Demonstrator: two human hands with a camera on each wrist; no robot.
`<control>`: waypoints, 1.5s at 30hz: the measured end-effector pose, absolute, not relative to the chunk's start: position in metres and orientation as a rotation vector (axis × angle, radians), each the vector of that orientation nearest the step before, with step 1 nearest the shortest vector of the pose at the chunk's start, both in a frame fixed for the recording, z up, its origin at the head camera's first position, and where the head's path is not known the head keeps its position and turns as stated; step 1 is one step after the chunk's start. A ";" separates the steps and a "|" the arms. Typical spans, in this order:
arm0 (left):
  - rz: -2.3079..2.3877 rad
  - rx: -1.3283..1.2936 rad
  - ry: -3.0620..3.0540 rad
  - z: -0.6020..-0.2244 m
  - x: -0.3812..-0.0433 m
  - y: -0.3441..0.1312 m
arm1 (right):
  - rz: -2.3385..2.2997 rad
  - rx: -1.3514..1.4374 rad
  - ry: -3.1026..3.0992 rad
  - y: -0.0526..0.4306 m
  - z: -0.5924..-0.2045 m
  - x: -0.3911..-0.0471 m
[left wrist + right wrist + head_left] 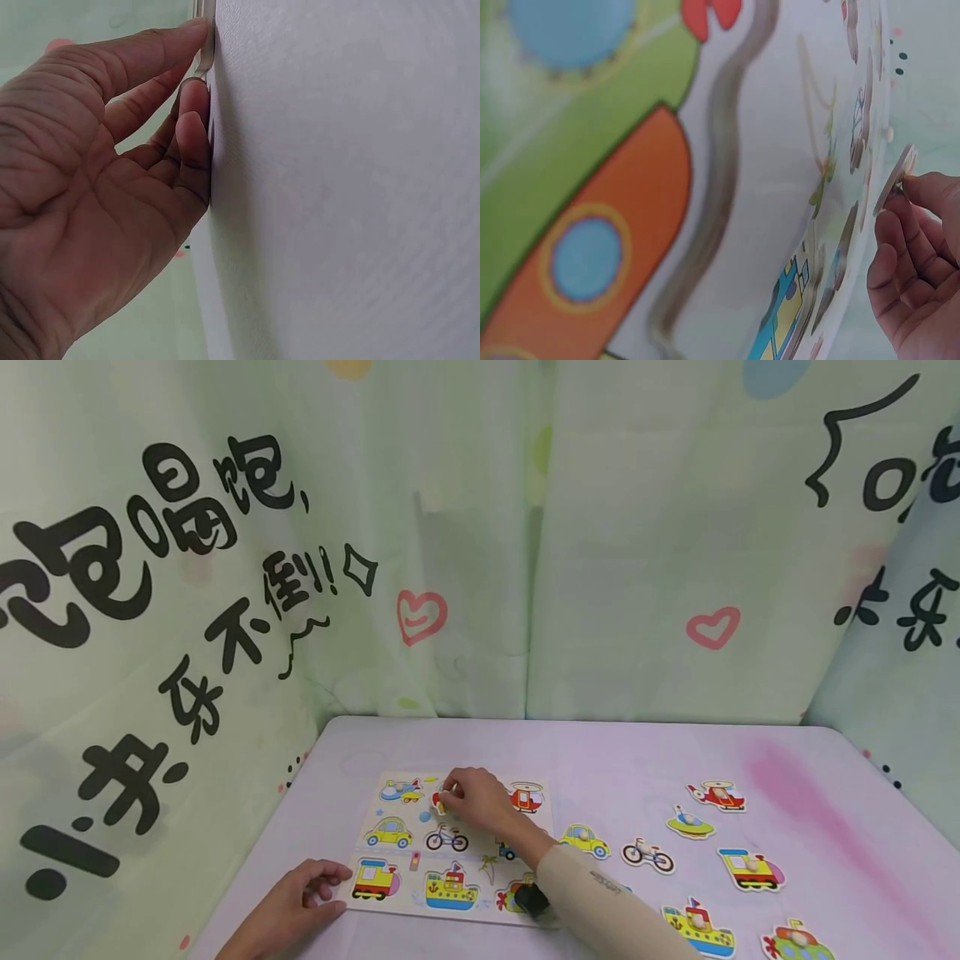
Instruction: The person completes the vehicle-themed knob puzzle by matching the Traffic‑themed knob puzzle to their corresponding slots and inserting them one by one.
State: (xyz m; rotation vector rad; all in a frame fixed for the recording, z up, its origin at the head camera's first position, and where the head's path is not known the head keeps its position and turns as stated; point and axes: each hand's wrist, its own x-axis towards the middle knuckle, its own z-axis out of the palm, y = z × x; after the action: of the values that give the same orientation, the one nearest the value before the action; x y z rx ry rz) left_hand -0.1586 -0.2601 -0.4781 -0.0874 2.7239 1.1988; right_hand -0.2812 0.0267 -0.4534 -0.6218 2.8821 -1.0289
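Observation:
My right hand (480,797) is over the top middle of a wooden knob-puzzle board (411,853). Thumb and finger pinch a small puzzle piece (895,178) by its knob. In the right wrist view this piece stands tilted, nearly edge-on, so most of its picture is hidden. At the board's lower left side, my left hand (303,893) touches the edge with thumb and index finger. The left wrist view shows the thumb against the board's edge (204,45), other fingers loosely bent near the tabletop. Printed vehicles cover the board; my right forearm hides some at its right.
Loose puzzle pieces lie right of the board: a yellow car (585,841), a bicycle (648,856), a helicopter (717,796), a flying saucer (690,823), a train (752,869), a ship (699,929) and a submarine (797,941). A printed curtain (615,568) hangs behind the table (615,752).

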 end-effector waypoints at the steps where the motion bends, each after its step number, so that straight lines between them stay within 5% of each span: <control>1: 1.198 -0.080 2.724 -0.478 -0.159 -0.260 | -1.024 -0.616 2.883 0.026 -0.454 -0.282; 45: 1.216 0.028 2.713 -0.475 -0.156 -0.265 | -0.964 -0.569 2.871 0.011 -0.462 -0.295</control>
State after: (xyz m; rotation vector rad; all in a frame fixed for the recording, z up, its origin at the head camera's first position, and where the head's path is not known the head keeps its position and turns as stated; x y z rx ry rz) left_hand -0.1565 -0.2648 -0.4753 0.0280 2.7127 1.2155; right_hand -0.2951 0.0112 -0.4623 -0.5685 2.8715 -0.9638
